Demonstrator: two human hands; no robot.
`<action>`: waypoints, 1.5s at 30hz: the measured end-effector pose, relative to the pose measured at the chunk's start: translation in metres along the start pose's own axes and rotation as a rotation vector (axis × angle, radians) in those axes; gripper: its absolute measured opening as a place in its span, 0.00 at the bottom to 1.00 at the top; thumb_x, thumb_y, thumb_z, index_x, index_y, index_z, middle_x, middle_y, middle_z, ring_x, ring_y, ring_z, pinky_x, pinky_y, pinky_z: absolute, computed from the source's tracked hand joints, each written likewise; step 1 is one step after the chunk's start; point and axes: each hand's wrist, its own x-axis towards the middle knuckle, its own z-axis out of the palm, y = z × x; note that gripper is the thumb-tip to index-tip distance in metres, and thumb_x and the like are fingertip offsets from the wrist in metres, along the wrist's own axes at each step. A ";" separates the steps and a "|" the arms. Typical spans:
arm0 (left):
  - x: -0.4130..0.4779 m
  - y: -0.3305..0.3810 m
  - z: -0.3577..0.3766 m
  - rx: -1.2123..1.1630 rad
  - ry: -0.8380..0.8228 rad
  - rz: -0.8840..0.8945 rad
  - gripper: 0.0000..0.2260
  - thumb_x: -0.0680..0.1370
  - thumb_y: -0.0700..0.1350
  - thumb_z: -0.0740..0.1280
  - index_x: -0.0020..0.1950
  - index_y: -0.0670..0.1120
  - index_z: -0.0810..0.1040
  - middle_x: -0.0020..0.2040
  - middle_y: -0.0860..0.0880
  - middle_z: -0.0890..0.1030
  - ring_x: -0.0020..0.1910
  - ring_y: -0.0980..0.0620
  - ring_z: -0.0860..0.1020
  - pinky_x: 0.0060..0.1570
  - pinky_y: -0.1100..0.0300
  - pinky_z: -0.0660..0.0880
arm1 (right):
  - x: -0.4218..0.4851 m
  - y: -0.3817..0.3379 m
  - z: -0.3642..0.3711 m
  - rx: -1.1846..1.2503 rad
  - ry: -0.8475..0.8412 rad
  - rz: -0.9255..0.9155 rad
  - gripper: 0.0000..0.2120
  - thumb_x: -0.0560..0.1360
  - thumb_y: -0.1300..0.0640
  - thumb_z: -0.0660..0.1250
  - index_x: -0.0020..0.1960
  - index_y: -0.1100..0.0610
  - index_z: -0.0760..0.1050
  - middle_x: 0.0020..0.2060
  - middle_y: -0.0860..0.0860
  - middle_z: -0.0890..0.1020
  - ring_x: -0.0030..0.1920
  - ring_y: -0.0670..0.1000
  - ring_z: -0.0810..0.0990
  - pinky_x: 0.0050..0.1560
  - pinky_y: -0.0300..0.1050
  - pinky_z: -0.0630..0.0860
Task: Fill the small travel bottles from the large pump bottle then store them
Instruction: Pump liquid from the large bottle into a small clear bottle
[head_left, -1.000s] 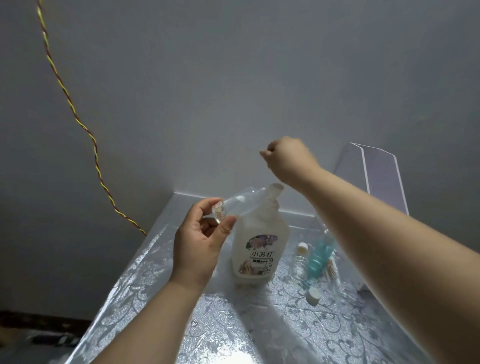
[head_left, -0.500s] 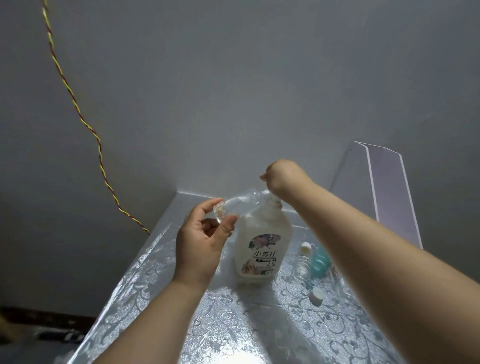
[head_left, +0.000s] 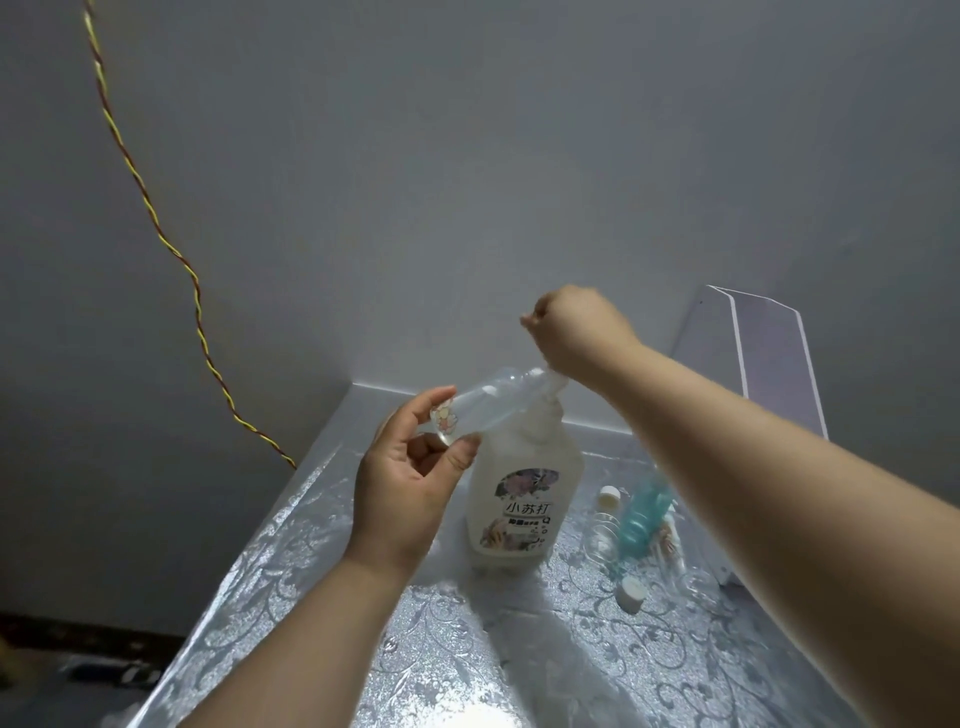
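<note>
The left hand (head_left: 410, 488) is pinching the light, slick bottle (head_left: 485, 402) by its base (thin, probably squashable) while the right hand (head_left: 576, 332), fingers curled, is gripping the pump bottle (head_left: 524, 499) at its top, centre frame.

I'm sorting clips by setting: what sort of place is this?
Likely a plain room at home: a silver floral-patterned tabletop sits in a bare grey wall corner, holding a large white pump bottle.

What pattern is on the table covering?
Silvery floral scrollwork across the table covering, best seen in the head view.
</note>
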 end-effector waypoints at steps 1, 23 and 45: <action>0.000 -0.001 0.000 0.006 0.001 0.003 0.22 0.65 0.57 0.74 0.59 0.61 0.78 0.39 0.38 0.76 0.39 0.48 0.74 0.48 0.44 0.78 | -0.001 0.002 0.007 0.025 -0.044 0.013 0.14 0.79 0.51 0.59 0.44 0.59 0.76 0.44 0.58 0.80 0.51 0.59 0.80 0.46 0.42 0.74; -0.001 0.002 0.002 -0.019 0.017 0.001 0.20 0.65 0.61 0.73 0.56 0.63 0.78 0.37 0.43 0.75 0.46 0.32 0.77 0.53 0.39 0.77 | -0.006 -0.003 -0.009 0.000 0.034 0.023 0.18 0.80 0.49 0.58 0.35 0.57 0.68 0.40 0.55 0.75 0.47 0.58 0.76 0.44 0.44 0.70; -0.004 0.000 0.003 -0.052 -0.087 -0.103 0.19 0.64 0.55 0.79 0.52 0.57 0.78 0.39 0.47 0.83 0.37 0.52 0.78 0.43 0.51 0.79 | -0.002 0.000 0.006 -0.018 -0.044 0.033 0.16 0.79 0.48 0.58 0.37 0.56 0.72 0.46 0.56 0.81 0.50 0.58 0.79 0.43 0.44 0.72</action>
